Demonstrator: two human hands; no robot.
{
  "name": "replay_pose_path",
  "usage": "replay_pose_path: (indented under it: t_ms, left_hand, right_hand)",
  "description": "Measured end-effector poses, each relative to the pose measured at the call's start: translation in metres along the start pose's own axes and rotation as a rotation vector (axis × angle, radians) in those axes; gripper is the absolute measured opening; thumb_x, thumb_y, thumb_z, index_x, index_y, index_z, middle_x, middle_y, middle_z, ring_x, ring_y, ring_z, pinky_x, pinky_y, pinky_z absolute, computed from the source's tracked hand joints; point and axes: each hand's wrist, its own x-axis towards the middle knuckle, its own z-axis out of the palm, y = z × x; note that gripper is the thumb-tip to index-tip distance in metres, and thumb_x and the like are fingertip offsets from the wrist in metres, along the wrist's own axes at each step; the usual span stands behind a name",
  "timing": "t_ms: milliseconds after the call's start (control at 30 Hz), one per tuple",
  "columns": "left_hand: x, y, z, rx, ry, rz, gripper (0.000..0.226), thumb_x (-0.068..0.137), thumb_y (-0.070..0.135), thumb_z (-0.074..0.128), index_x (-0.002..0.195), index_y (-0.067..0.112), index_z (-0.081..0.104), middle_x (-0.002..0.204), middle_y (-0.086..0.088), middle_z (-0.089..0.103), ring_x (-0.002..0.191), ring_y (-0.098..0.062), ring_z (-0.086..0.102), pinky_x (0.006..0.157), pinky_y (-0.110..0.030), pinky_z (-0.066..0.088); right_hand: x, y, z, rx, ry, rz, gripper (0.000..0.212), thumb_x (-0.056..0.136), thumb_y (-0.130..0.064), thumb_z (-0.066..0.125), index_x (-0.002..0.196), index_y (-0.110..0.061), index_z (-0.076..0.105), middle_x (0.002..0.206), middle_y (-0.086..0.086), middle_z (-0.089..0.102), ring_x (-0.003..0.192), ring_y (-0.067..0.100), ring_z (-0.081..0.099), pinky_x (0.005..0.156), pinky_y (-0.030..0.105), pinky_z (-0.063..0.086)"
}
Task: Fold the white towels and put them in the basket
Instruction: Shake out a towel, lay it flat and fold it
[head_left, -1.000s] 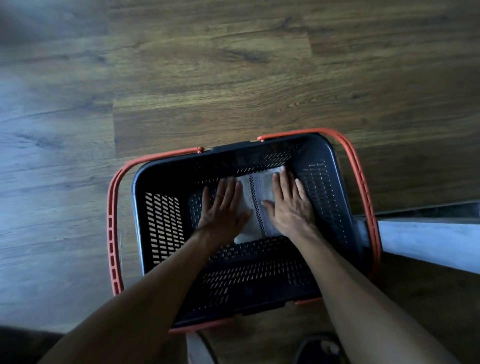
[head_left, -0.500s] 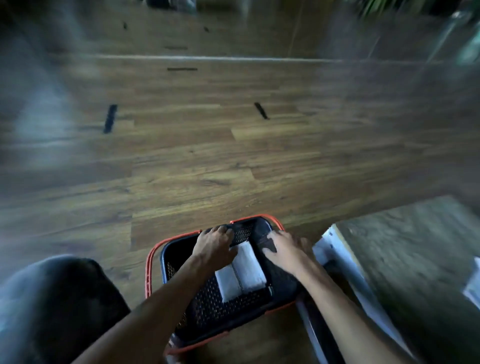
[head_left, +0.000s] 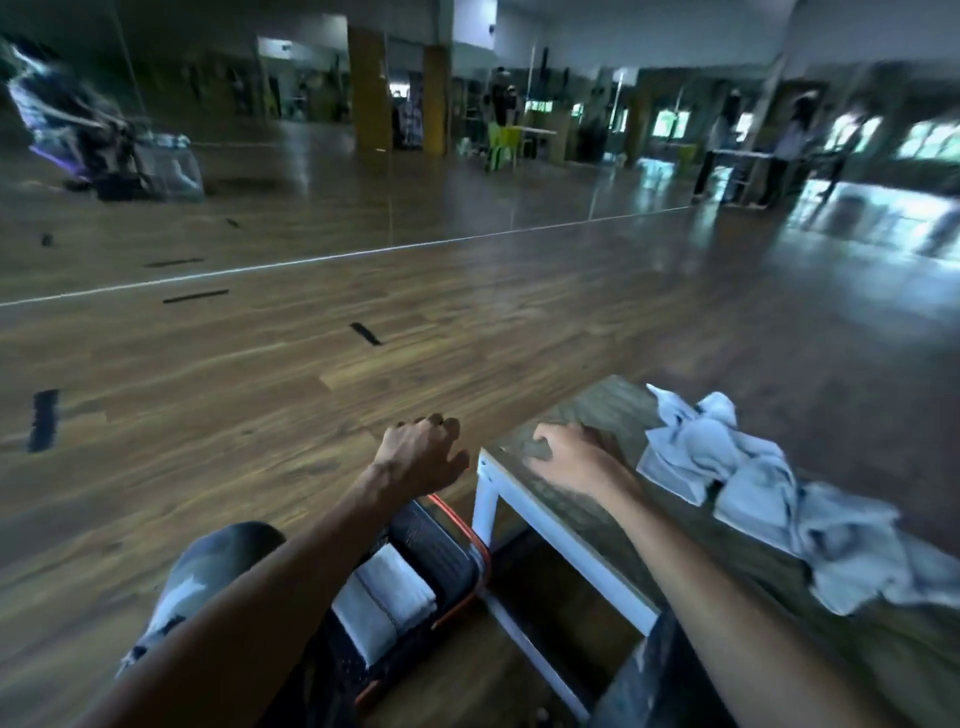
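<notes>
- Wood-plank floor (head_left: 260, 415), glossy and dark, runs out to what looks like a mirrored wall (head_left: 311, 156); the view is smeared, so I read edges loosely.
- Left hand (head_left: 421, 457) hovers over the floor, fingers loosely curled, holding nothing.
- Right hand (head_left: 566, 452) rests on the table (head_left: 613, 405) near its corner, fingers bent down, nothing in it.
- Towels (head_left: 727, 457) lie in a crumpled white heap on the table, just beside the right hand. They are soft, limp and tangled. I judge that tugging one could drag the others off the far side.
- Folded towel (head_left: 387, 597) sits in the basket (head_left: 441, 540), a thick, flat-looking white block with a dark stitched stripe.
- Basket is dark perforated plastic with an orange rim, on the floor close by the white table leg and half hidden under my left forearm. Lowering a fold in blind could snag the rim or spring the fold open.
</notes>
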Motion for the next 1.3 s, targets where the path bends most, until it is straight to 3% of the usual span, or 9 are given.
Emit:
replay_pose_path:
  t_ms: [100, 267, 333, 600, 767, 867, 967, 1067, 1300]
  left_hand:
    - [0.013, 0.038, -0.006, -0.033, -0.019, 0.091, 0.043, 0.089, 0.051, 0.046, 0.118, 0.02, 0.054, 0.121, -0.002, 0.06, 0.105, -0.027, 0.061, 0.079, -0.038, 0.049]
    - [0.032, 0.098, -0.003, -0.047, -0.043, 0.239, 0.045, 0.091, 0.053, 0.044, 0.12, 0.02, 0.052, 0.124, -0.002, 0.058, 0.107, -0.026, 0.06, 0.08, -0.036, 0.045]
    - [0.036, 0.121, 0.004, -0.054, -0.052, 0.304, 0.045, 0.091, 0.053, 0.043, 0.12, 0.02, 0.053, 0.124, -0.002, 0.058, 0.108, -0.024, 0.059, 0.081, -0.036, 0.046]
    - [0.047, 0.205, 0.029, -0.109, -0.087, 0.501, 0.046, 0.09, 0.053, 0.046, 0.121, 0.021, 0.053, 0.124, -0.003, 0.058, 0.109, -0.025, 0.059, 0.087, -0.037, 0.047]
    - [0.057, 0.251, 0.048, -0.101, -0.099, 0.603, 0.044, 0.089, 0.052, 0.048, 0.122, 0.023, 0.053, 0.124, 0.001, 0.058, 0.113, -0.021, 0.057, 0.088, -0.037, 0.046]
    - [0.064, 0.274, 0.062, -0.109, -0.154, 0.651, 0.043, 0.089, 0.05, 0.048, 0.12, 0.021, 0.054, 0.121, 0.0, 0.059, 0.109, -0.022, 0.058, 0.087, -0.037, 0.047]
    - [0.069, 0.292, 0.075, -0.102, -0.181, 0.695, 0.042, 0.09, 0.047, 0.047, 0.119, 0.018, 0.055, 0.118, -0.003, 0.058, 0.106, -0.023, 0.058, 0.085, -0.036, 0.045]
    - [0.073, 0.304, 0.091, -0.107, -0.22, 0.718, 0.042, 0.091, 0.045, 0.045, 0.121, 0.016, 0.055, 0.118, -0.003, 0.056, 0.108, -0.022, 0.056, 0.088, -0.038, 0.04]
    - [0.088, 0.328, 0.12, -0.063, -0.24, 0.767, 0.055, 0.097, 0.037, 0.038, 0.147, 0.014, 0.031, 0.155, -0.006, 0.026, 0.141, -0.023, 0.027, 0.108, -0.042, 0.026]
  right_hand:
    - [-0.029, 0.034, -0.017, -0.017, -0.081, 0.062, 0.042, 0.087, -0.051, 0.052, 0.119, -0.024, 0.055, 0.11, 0.0, 0.062, 0.093, 0.021, 0.061, 0.059, 0.026, 0.037]
    - [-0.071, 0.091, -0.017, -0.011, -0.082, 0.21, 0.024, 0.084, -0.044, 0.052, 0.083, -0.019, 0.055, 0.07, -0.006, 0.05, 0.066, 0.015, 0.051, 0.051, 0.026, 0.029]
    - [-0.086, 0.11, -0.015, -0.02, -0.064, 0.267, 0.025, 0.084, -0.041, 0.053, 0.078, -0.017, 0.054, 0.065, -0.005, 0.046, 0.065, 0.016, 0.051, 0.052, 0.028, 0.03]
    - [-0.142, 0.179, -0.004, 0.057, -0.147, 0.46, 0.025, 0.087, -0.043, 0.05, 0.087, -0.019, 0.057, 0.09, 0.001, 0.061, 0.089, 0.022, 0.061, 0.068, 0.031, 0.042]
    - [-0.169, 0.21, 0.006, 0.137, -0.088, 0.545, 0.034, 0.082, -0.04, 0.05, 0.101, -0.015, 0.062, 0.091, -0.001, 0.061, 0.085, 0.019, 0.059, 0.079, 0.038, 0.051]
    - [-0.178, 0.226, 0.021, 0.094, -0.106, 0.587, 0.034, 0.083, -0.047, 0.047, 0.094, -0.018, 0.058, 0.084, 0.0, 0.053, 0.078, 0.021, 0.053, 0.077, 0.037, 0.049]
    - [-0.178, 0.236, 0.036, 0.05, -0.125, 0.612, 0.027, 0.09, -0.04, 0.049, 0.106, -0.021, 0.059, 0.098, 0.002, 0.061, 0.096, 0.025, 0.059, 0.082, 0.035, 0.046]
    - [-0.173, 0.236, 0.052, 0.134, -0.035, 0.597, 0.027, 0.088, -0.037, 0.044, 0.104, -0.019, 0.056, 0.106, 0.003, 0.063, 0.098, 0.025, 0.06, 0.084, 0.039, 0.048]
    - [-0.143, 0.244, 0.084, 0.071, 0.131, 0.502, 0.032, 0.093, -0.035, 0.042, 0.112, -0.012, 0.055, 0.116, 0.005, 0.057, 0.101, 0.025, 0.058, 0.075, 0.036, 0.046]
